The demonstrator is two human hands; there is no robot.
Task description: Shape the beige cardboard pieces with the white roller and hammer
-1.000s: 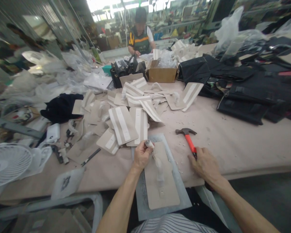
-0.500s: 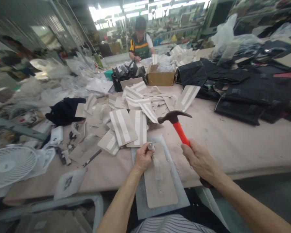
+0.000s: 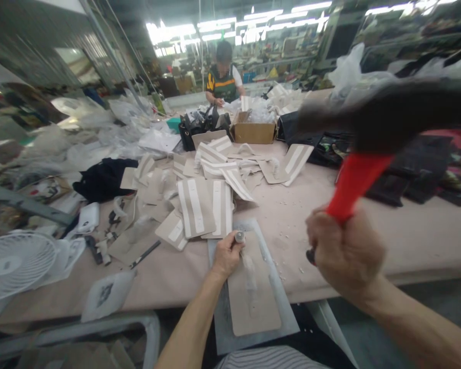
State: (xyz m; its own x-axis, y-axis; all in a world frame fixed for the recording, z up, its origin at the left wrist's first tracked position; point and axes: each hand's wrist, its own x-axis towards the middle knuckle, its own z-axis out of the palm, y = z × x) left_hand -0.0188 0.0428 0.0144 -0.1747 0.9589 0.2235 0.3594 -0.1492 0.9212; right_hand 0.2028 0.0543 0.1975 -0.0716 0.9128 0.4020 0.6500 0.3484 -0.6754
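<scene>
My right hand [image 3: 348, 251] grips a claw hammer [image 3: 359, 189] by its red handle, raised close to the camera on the right; the dark head is smeared by motion. My left hand [image 3: 227, 253] is closed around a short metal punch [image 3: 239, 237], held upright at the far end of a beige panel [image 3: 255, 312]. A strip of clear plastic-like material [image 3: 249, 271] runs down the panel's middle. Beneath the panel lies a grey metal plate [image 3: 290, 320], which reaches over the table's near edge. The punch's lower tip is hidden by my fingers.
Beige panels with white strips [image 3: 195, 207] lie piled beyond the plate. A cardboard box [image 3: 253, 132] stands behind them, and a white fan [image 3: 17, 266] is at left. Dark fabric pieces [image 3: 384, 179] lie at right. A person [image 3: 223, 82] works across the table [image 3: 411, 241].
My right hand has lifted the hammer up and to the right, nearer the camera. My left hand keeps the punch at nearly the same spot on the panel.
</scene>
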